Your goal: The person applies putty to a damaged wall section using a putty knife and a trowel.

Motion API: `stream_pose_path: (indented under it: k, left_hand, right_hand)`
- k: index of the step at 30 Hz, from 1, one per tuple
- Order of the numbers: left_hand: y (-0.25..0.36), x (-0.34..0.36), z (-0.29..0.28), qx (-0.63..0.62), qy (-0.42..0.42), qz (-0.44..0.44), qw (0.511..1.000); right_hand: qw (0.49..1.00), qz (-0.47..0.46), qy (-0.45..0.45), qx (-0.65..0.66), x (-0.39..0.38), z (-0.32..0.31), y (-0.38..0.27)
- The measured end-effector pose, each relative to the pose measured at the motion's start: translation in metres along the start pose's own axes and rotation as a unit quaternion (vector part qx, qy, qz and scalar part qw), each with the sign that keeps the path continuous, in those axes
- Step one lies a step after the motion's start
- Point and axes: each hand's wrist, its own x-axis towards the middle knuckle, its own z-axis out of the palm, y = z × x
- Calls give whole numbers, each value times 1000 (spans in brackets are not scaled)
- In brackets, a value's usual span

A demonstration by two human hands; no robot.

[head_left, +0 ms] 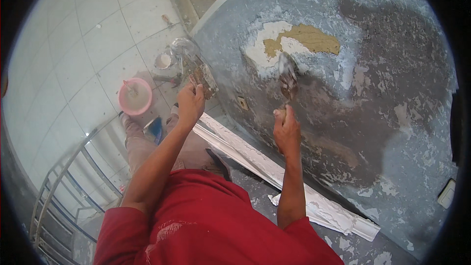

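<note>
My right hand (287, 132) is closed round the handle of a trowel (288, 84). Its blade, smeared with whitish plaster, lies at the lower edge of a white plaster patch (262, 44) on the wall. Part of that patch is bare tan material (314, 39). Lower and to the left, my left hand (190, 105) grips a flat brown tool (203, 82) spotted with plaster; its exact kind is unclear. The wall (368, 83) is blue-grey with flaking paint and a large dark area.
A pink bucket (135, 96) of cloudy liquid stands on the tiled floor (78, 64), near a small white pot (163, 61). Long white moulding (324, 208) lies along the wall's foot. A metal railing (64, 176) curves at lower left. A socket (242, 103) sits in the wall.
</note>
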Motion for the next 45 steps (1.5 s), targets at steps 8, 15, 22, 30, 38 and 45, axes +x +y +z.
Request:
stream_pose_path:
  k: [8, 15, 22, 30, 38, 45]
  left_hand:
    - [7, -6, -3, 2, -11, -12, 1000]
    - [-2, -1, 3, 10, -23, -26, 999]
    - [8, -7, 3, -5, -34, -18, 999]
    - [-4, -1, 25, -15, -50, -13, 999]
    - [43, 1, 109, -168, -63, 56, 982]
    - [84, 8, 149, -219, -70, 58, 971]
  right_hand:
    - [1000, 23, -9, 2, 1, -4, 22]
    - [999, -1, -35, 5, 5, -9, 18]
    - [999, -19, -1, 28, 20, -17, 27]
    - [1000, -4, 1, 20, -12, -32, 28]
    - [983, -25, 155, 96, -31, -67, 41]
    - [926, -102, 302, 202, -41, -123, 66]
